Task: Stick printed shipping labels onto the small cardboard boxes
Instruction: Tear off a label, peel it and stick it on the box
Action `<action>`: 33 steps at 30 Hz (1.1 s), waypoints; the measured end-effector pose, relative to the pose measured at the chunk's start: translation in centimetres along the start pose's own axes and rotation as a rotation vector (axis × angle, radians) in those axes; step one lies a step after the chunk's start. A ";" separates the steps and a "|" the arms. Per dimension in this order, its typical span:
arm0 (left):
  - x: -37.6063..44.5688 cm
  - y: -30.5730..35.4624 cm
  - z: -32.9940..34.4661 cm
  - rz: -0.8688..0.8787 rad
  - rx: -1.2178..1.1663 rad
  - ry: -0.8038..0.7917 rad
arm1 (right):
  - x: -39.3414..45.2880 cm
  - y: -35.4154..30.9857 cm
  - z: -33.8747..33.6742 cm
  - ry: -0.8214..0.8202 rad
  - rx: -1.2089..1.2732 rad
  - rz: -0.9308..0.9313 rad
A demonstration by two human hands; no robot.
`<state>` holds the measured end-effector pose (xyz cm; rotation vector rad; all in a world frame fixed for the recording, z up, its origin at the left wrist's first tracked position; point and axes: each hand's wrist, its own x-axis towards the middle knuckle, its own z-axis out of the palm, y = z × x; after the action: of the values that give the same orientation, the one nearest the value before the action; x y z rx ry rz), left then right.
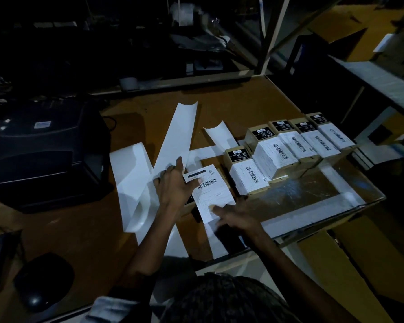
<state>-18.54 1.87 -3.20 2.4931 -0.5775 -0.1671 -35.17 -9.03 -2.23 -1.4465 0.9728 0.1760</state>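
On the brown wooden surface (pixel 231 101), a white printed shipping label with a black barcode (pixel 210 191) lies flat across the top of a small cardboard box (pixel 187 209), which shows only as a dark edge under the label's near left side. The left hand (pixel 176 183) lies flat over the label's left part, its fingers (pixel 179 161) straight and spread, reaching out over the long white strips of empty label backing paper (pixel 173 141) that cross the surface. The right hand (pixel 237 219) rests at the label's near corner, its fingers (pixel 216 209) straight and slightly apart, though blurred. Just to the right of this box stands another small cardboard box with a white label and a black sticker on top (pixel 247 173), and beyond it a row of four more labelled small boxes (pixel 301 136) runs away to the right, touching one another. They stand on a taped, shiny flat sheet (pixel 313 197). To the left sits a black label printer (pixel 42 145), well apart from the boxes.
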 end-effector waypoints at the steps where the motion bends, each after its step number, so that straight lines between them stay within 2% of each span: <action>1: -0.4 0.2 0.0 0.019 0.043 0.044 | -0.7 0.1 -0.7 -0.051 -0.079 -0.001; 3: -1.3 0.5 -0.1 0.041 0.047 0.097 | -2.2 -0.5 -2.1 -0.053 -0.270 -0.127; 5: -2.1 0.3 0.1 0.073 -0.055 0.115 | -2.7 -1.9 -3.3 0.162 -0.580 -0.260; 7: -2.4 -0.5 0.7 0.110 -0.209 0.122 | -2.4 -3.5 -3.6 0.326 -0.657 -0.427; 8: -2.5 -0.9 0.9 0.128 -0.262 0.125 | -2.3 -4.1 -3.2 0.351 -0.642 -0.514; 10: -2.7 -1.0 1.0 0.144 -0.325 0.146 | -1.8 -4.7 -2.1 0.366 -0.812 -0.635; 12: -2.7 -0.6 0.8 0.107 -0.404 0.170 | -0.7 -4.5 -0.5 0.307 -1.027 -0.660; 15: -2.8 -0.4 0.6 0.079 -0.442 0.199 | 1.1 -3.2 1.6 0.252 -1.203 -0.643; 20: -3.0 -0.4 0.8 0.056 -0.484 0.214 | 2.8 -4.0 1.4 0.468 -1.220 -0.548; 25: -2.7 -0.7 1.1 0.102 -0.439 0.267 | 2.0 -2.8 2.0 0.377 -1.340 -0.684; 29: -2.7 -0.6 1.1 0.072 -0.441 0.275 | 2.8 -3.6 -0.2 0.427 -1.227 -0.511; 33: -2.5 -0.9 1.4 0.129 -0.383 0.299 | 2.1 -3.0 1.2 0.351 -1.254 -0.623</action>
<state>-20.76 2.93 -4.86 2.0518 -0.5219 0.1333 -31.43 -9.43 -1.52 -2.9412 0.5958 0.0543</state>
